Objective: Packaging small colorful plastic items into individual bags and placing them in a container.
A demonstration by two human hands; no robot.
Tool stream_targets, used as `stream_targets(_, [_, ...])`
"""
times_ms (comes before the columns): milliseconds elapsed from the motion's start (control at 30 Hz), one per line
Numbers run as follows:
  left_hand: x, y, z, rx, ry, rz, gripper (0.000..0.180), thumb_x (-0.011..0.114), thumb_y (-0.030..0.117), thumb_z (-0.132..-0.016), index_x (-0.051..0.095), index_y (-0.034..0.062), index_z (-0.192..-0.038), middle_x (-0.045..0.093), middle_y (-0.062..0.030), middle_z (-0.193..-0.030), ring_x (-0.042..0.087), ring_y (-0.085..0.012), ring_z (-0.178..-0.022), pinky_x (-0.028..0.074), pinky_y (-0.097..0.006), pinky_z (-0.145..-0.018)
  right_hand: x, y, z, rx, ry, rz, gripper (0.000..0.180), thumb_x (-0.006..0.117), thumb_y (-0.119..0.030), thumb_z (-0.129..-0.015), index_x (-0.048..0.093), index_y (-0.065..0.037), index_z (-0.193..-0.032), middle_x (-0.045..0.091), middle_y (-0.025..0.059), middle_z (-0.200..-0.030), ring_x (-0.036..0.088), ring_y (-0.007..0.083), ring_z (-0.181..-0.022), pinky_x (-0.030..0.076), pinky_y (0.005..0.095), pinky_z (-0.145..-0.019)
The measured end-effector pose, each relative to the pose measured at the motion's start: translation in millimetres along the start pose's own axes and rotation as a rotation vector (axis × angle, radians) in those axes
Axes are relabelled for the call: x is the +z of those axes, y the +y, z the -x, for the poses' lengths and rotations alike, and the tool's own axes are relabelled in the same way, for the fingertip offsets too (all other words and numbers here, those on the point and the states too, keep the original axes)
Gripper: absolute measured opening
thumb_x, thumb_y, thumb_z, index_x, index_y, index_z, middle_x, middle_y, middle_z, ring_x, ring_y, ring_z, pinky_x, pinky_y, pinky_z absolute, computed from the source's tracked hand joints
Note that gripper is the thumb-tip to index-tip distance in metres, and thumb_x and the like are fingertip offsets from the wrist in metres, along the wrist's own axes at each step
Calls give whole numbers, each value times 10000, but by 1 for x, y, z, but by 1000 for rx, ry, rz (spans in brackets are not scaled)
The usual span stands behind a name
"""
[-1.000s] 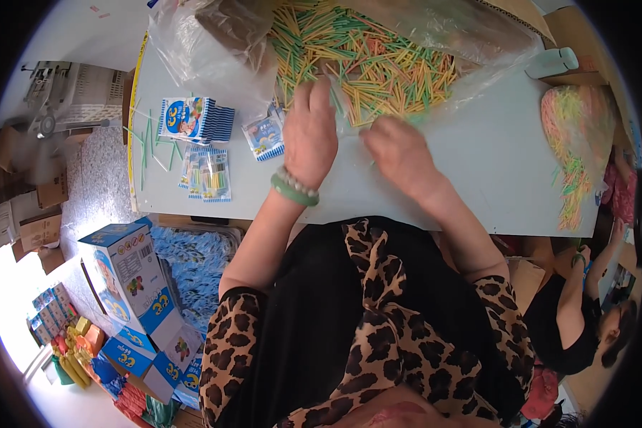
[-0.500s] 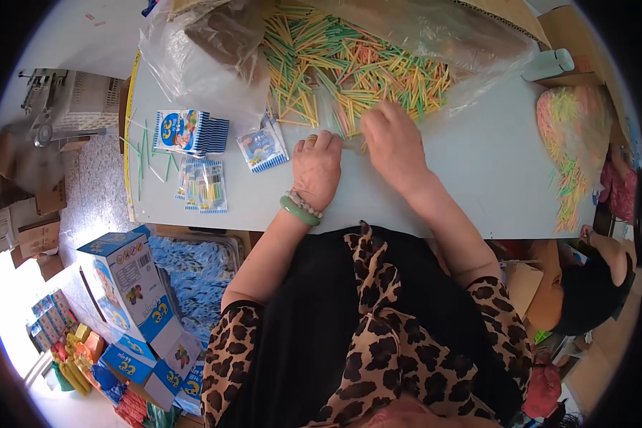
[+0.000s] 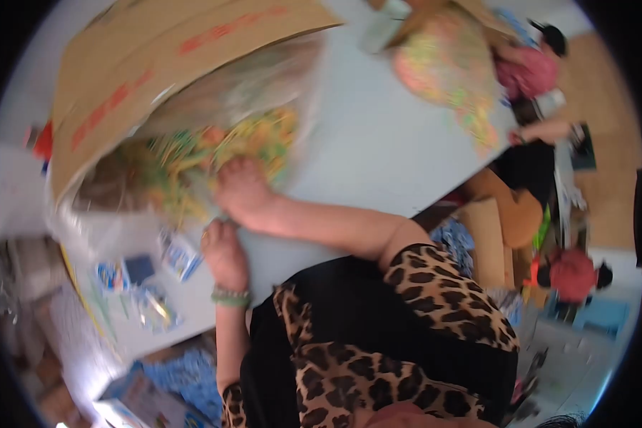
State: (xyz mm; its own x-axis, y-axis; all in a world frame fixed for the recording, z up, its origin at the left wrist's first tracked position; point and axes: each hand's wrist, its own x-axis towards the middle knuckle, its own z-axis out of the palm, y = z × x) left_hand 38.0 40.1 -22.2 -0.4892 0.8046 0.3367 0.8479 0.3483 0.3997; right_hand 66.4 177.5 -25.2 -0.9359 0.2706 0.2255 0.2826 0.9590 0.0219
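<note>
A heap of thin yellow, green and pink sticks (image 3: 182, 153) spills from a clear plastic liner in a cardboard carton (image 3: 200, 46) lying on its side. My right hand (image 3: 246, 189), fingers curled, is at the near edge of the heap. Just nearer to me and to its left, my left hand (image 3: 225, 253) is closed low over the table, a green bangle and beads at the wrist. Blur and the fingers hide whatever either hand grips. Left of my left hand lie a blue-and-white packet (image 3: 180, 260), a group of similar packets (image 3: 114, 276) and a clear packet (image 3: 155, 308).
On the white table (image 3: 364, 157), a clear bag of coloured sticks (image 3: 439, 57) spills at the far right, beside a pale cylinder (image 3: 385, 25). Loose green sticks (image 3: 100, 303) lie at the left edge. A person in pink (image 3: 531, 71) sits beyond the right edge. Blue wrappers (image 3: 182, 374) fill a box below.
The whole view has swung to the right and blurred, showing more of the carton and the room at right. Both hands stay close together at the heap's near edge.
</note>
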Motion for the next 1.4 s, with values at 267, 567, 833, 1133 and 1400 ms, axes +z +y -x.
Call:
stream_targets(267, [2, 5, -9, -42, -23, -42, 80, 522, -11, -785, 567, -8, -851, 585, -174, -977, 551, -386, -882, 454, -459, -758, -12, 19, 0, 32, -24, 41, 295, 567, -169, -741, 644, 18, -955, 609, 128, -912, 546, 268, -918, 379, 419, -795])
stream_targets(567, [1, 3, -6, -46, -63, -132, 78, 502, -5, -784, 552, -2, -844, 576, -175, -934, 546, -385, -854, 452, -459, -742, -2, 35, -9, 6, -64, -171, 222, 562, -139, -730, 573, 1, -901, 611, 194, -927, 597, 325, -884, 437, 423, -799])
stream_targets(833, [-2, 6, -10, -7, -115, -100, 170, 486, -9, -696, 543, 22, -853, 535, -151, -889, 524, -338, -826, 435, -431, -740, -10, 61, -31, 120, 260, -674, 350, 530, -54, -818, 518, 24, -1159, 622, 239, -969, 613, 367, -895, 485, 444, -773])
stream_targets(1133, [-33, -2, -9, -405, -70, 469, 386, 643, 76, -803, 525, -27, -1155, 590, -197, -1129, 538, -402, -1055, 451, -438, -886, -2, 33, -24, 236, -12, -1293, 167, 544, -83, -897, 558, -29, -1055, 619, 45, -917, 573, 142, -838, 470, 285, -782])
stream_targets(1400, [-15, -1, -65, -139, 256, 498, 441, 547, 150, -905, 460, -12, -1307, 493, -264, -1304, 443, -412, -1242, 388, -432, -1012, 14, 13, -10, 130, 110, -1124, 243, 537, -212, -886, 532, -23, -1038, 588, 209, -930, 575, 401, -896, 454, 461, -746])
